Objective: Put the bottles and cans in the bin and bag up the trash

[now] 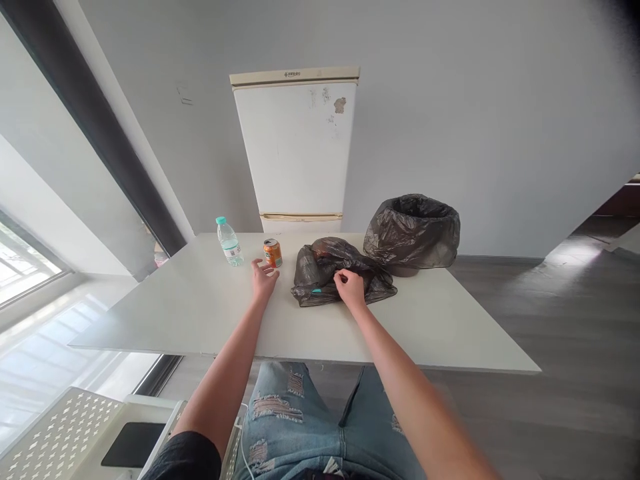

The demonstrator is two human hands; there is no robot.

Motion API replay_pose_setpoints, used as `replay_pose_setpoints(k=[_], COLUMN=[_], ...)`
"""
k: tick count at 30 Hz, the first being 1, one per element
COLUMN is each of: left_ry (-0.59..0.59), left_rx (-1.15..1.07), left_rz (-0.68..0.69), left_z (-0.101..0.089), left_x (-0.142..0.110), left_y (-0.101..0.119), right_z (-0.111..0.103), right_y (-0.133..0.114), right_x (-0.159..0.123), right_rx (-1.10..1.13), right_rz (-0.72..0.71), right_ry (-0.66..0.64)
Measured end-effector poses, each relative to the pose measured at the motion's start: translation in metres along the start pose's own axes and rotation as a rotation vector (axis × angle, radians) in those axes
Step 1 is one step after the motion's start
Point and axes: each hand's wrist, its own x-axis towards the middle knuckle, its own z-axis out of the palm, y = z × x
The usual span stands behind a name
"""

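"What does your right hand have hold of?"

"Your thumb and fingertips are pinched together on the black bag. It lies crumpled on the table in front of you, with a small turquoise patch showing near its front edge; I can't tell what that is."

"And your left hand?"

"Those fingers are spread apart and slightly curled, with nothing gripped. They're just beside the orange can, which stands upright to the left of the bag. I can't tell whether a fingertip touches it."

"What else is around you?"

"A clear bottle stands left of the can, and the bin, lined in dark plastic, sits beyond the bag to your right."
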Motion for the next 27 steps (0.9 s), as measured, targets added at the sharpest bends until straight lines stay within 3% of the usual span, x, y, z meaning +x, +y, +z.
replay_pose_setpoints(k=[3, 8, 10, 15, 19, 23, 27], left_ry=[-0.010, -0.011, -0.123, -0.539, -0.722, -0.719, -0.672], left_rx=[0.002, -0.010, -0.027, -0.045, -0.007, -0.007, -0.047], left_rz=[0.000, 0.037, 0.063, 0.121, 0.218, 0.218, 0.210], left_z=[0.001, 0.003, 0.006, 0.012, 0.013, 0.013, 0.015], left_x=[0.000, -0.006, -0.013, -0.028, -0.028, -0.025, -0.022], left_y=[0.001, 0.006, 0.011, 0.020, 0.019, 0.013, 0.008], right_z=[0.002, 0.006, 0.007, 0.010, 0.013, 0.012, 0.008], right_y=[0.001, -0.002, -0.006, -0.012, -0.010, -0.013, -0.021], right_x=[-0.001, -0.003, -0.005, -0.011, -0.015, -0.019, -0.022], right_rx=[-0.004, 0.073, 0.099, 0.021, -0.068, -0.135, -0.167], right_rz=[-0.071, -0.325, -0.383, -0.410, -0.398, -0.405, -0.432], right_ry=[-0.054, -0.225, -0.282, -0.363, -0.460, -0.508, -0.445])
